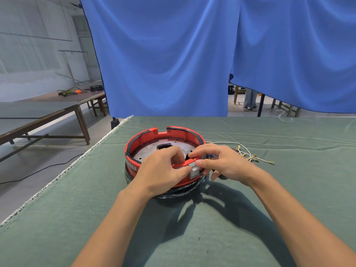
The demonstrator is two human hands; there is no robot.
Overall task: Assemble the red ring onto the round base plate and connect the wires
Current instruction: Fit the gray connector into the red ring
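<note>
The red ring (146, 136) sits around the round metal base plate (148, 153) at the middle of the green-covered table (77, 209). A black band wraps the assembly's lower edge. My left hand (163, 172) grips the ring's near rim, thumb by a small grey connector block (194, 171). My right hand (221, 160) pinches the same near rim from the right, forefinger on top and thumb against the outside. A bundle of thin wires (248, 155) with brass ring terminals lies on the cloth just right of my right hand.
A blue curtain (173, 54) hangs behind the table. The table's left edge (63, 174) has a white fringe. Wooden tables (48, 110) stand at the left with cables on them. A person's legs (250, 100) and chairs show beyond the curtain gap.
</note>
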